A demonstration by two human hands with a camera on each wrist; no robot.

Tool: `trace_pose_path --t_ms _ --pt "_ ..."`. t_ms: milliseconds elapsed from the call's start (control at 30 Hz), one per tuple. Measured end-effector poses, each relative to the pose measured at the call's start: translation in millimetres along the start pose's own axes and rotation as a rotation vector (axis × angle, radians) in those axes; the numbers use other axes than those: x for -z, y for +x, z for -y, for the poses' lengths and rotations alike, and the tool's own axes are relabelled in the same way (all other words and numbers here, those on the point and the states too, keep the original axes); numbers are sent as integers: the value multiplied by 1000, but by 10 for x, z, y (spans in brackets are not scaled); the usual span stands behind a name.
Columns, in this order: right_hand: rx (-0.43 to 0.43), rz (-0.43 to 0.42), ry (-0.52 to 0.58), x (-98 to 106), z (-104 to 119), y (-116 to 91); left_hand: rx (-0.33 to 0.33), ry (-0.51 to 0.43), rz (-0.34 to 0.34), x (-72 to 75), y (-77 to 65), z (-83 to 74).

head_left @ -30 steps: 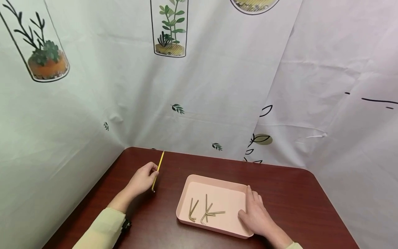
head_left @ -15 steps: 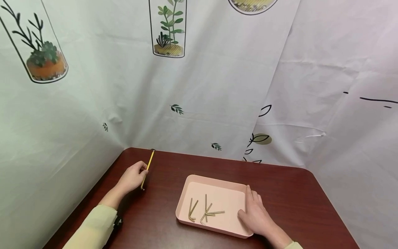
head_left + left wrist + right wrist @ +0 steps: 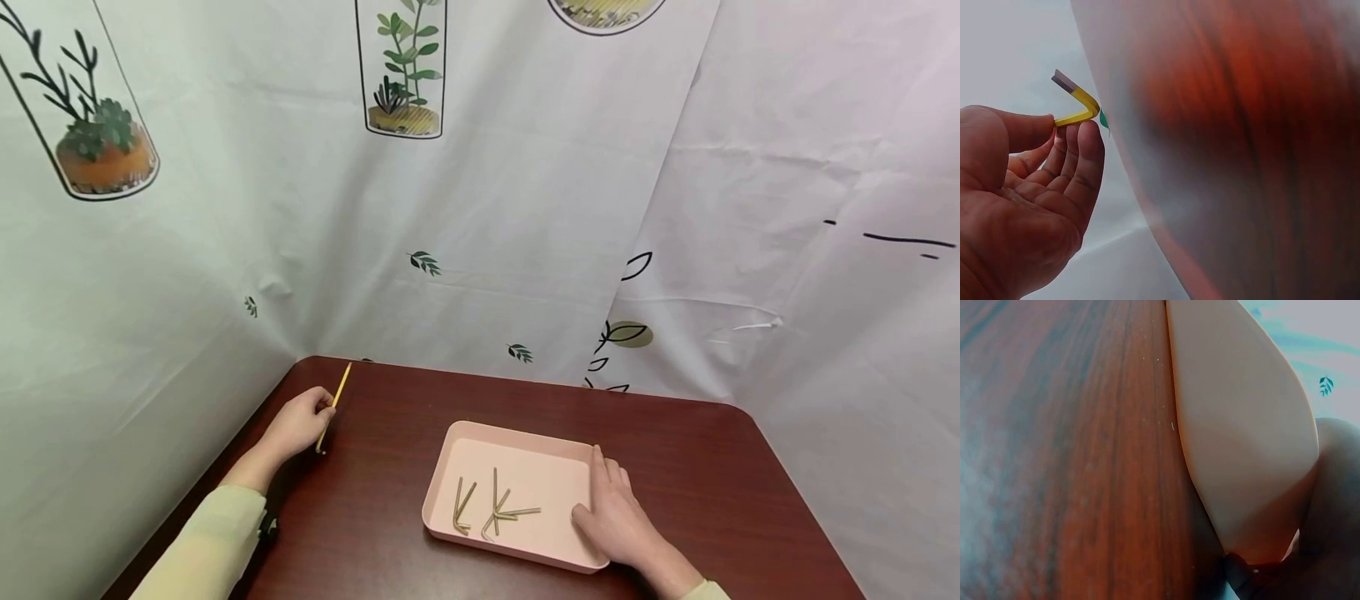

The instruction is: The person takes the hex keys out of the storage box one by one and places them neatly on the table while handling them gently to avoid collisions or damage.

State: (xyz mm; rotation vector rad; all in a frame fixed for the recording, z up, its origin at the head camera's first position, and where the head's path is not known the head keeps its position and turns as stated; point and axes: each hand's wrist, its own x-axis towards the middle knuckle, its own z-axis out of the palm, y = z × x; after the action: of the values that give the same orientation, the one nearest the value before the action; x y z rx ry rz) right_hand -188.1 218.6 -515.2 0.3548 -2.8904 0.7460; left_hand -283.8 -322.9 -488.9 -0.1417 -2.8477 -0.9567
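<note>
Pinched between the thumb and fingertips of my left hand (image 3: 298,423) is a yellow L-shaped hex key (image 3: 341,388), over the table's left side. Seen from the left wrist, the hex key (image 3: 1088,105) shows its bent short end, dark at the tip, above the fingers. My right hand (image 3: 621,518) grips the right side of a shallow pink tray (image 3: 551,471), its thumb over the rim. Several brass-coloured hex keys (image 3: 517,512) lie in the tray's left half, some crossing each other. In the right wrist view the tray's outer wall (image 3: 1241,406) fills the middle.
A dark red-brown wooden table (image 3: 375,533) bears the tray. White cloth (image 3: 480,208) printed with plants hangs behind it and at both sides, close to the table's back edge.
My left hand has moved left with the yellow hex key, away from the tray. My right hand and the tray have kept their place, and the keys in it lie as before.
</note>
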Motion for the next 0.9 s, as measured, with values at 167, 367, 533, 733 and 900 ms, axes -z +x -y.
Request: trace_pose_path --t_ms 167,367,533,733,900 --pt "-5 1 1 5 -1 -1 13 6 8 38 34 84" --pt "-3 2 -5 -5 -15 -8 27 58 29 80 60 170" --pt "0 -6 -2 -8 -12 -12 30 90 55 130 64 193" --pt "8 -13 -8 -13 -5 -10 48 140 80 155 66 214" --pt "14 -15 -7 -15 -3 -9 57 174 115 141 85 234"
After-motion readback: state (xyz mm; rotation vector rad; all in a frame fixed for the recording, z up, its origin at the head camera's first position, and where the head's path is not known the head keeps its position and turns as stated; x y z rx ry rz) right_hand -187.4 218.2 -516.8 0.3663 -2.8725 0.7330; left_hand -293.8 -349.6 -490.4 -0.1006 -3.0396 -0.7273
